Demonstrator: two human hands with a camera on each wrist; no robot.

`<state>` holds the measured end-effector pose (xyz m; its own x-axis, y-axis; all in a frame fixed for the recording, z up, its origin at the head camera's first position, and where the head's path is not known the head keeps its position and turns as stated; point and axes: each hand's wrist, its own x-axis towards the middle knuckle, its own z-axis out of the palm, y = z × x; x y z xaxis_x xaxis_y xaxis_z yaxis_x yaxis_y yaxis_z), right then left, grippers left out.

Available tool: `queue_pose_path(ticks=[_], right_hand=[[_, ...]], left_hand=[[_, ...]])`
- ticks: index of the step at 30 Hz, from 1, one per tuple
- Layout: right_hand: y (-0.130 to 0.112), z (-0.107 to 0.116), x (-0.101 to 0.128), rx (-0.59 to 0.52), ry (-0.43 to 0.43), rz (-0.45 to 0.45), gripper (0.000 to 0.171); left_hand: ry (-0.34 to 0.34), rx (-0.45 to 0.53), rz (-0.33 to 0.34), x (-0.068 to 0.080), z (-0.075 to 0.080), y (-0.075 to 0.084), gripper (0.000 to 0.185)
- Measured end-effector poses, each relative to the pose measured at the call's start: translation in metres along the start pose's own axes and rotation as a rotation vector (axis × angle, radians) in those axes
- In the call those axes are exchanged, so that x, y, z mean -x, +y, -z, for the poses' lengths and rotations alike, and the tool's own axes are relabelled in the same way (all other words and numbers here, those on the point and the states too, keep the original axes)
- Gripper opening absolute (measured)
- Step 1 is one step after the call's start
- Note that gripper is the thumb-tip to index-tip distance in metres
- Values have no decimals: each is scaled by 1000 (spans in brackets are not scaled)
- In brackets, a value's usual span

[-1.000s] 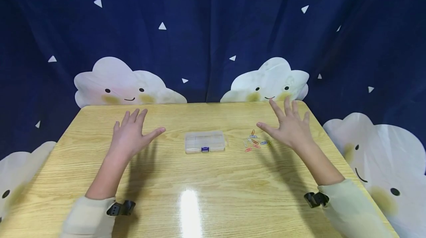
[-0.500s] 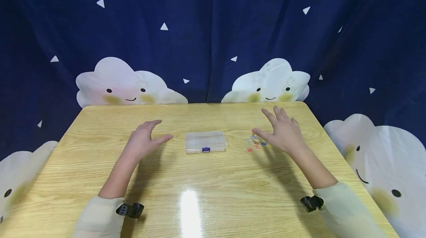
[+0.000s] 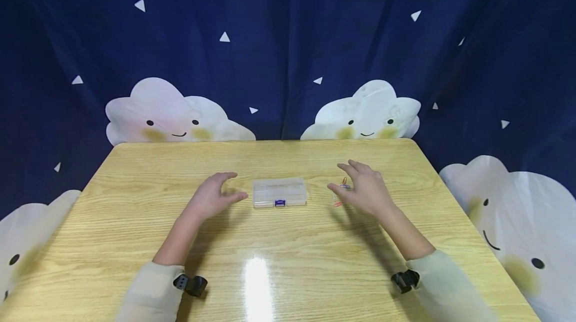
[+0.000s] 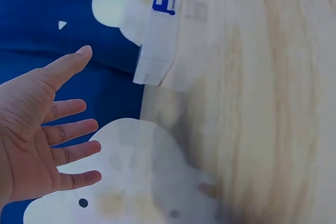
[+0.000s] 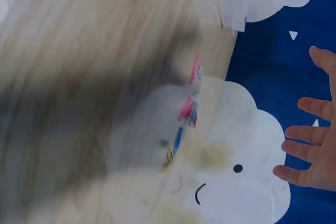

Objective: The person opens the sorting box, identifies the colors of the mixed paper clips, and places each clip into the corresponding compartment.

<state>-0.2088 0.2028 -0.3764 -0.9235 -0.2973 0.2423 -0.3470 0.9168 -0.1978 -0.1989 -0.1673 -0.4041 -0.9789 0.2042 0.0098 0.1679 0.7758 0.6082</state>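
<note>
A small clear plastic box [image 3: 279, 192] with a blue latch [image 3: 279, 203] lies shut in the middle of the wooden table [image 3: 288, 257]. My left hand [image 3: 215, 194] hovers just left of it, fingers spread and holding nothing; its thumb points at the box. My right hand [image 3: 362, 188] hovers over a scatter of coloured paper clips [image 3: 340, 188] to the right of the box and hides most of them. In the left wrist view the box [image 4: 163, 35] shows near my empty left hand [image 4: 44, 129]. The right wrist view shows the clips [image 5: 185, 116], blurred, and my spread right hand [image 5: 315, 140].
A dark blue curtain [image 3: 288, 47] with white smiling clouds hangs behind and around the table. A black strap sits on each wrist [image 3: 191, 284], [image 3: 403, 280]. A bright light reflection [image 3: 256, 282] lies on the near tabletop.
Both hands have come down and inward toward the box; the left now sits beside the box, the right now covers most of the clips. Box and clips have not moved.
</note>
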Motion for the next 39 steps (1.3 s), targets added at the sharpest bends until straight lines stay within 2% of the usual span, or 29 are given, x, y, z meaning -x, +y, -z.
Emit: queue_pose_path(ticks=[11,22,39], right_hand=[[-14,-24,0,-68,-28,55,57],[-25,-43,-3,-113,-56,117,51],[-43,-56,-9,-84,-67,188,46]], left_hand=[[-50,28,9,-10,-20,2,72],[-84,68,15,-15,-32,3,80],[-113,15,-14,-24,-48,5,94]])
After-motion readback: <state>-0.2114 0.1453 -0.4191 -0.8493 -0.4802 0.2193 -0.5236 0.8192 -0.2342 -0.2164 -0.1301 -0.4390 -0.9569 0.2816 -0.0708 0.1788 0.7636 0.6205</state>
